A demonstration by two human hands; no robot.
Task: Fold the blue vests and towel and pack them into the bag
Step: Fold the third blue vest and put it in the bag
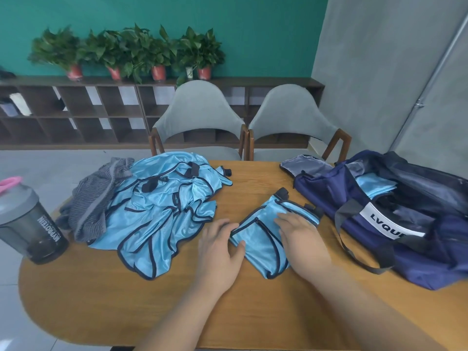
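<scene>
At three o'clock on the oval wooden surface [101, 300], the navy blue fabric duffel bag [417, 264] runs past the right edge. Its white label [385, 219] reads "LVQU" before a dark grey strap [415, 241] covers the rest. Folded light-blue cloth [374, 186] inside shows only in part behind the bag's wall, so the number of pieces is unclear.

At nine o'clock the smoky grey plastic shaker bottle [27, 224] and its pink loop [8, 183] are cut by the left edge.

At the centre, the left hand [217, 247] and right hand [301, 236] cover parts of the folded light-blue mesh vest [260, 239]. Both forearms leave at six o'clock.

Items in the dark wooden shelf [101, 110] at eleven o'clock are too blurred to name.
</scene>
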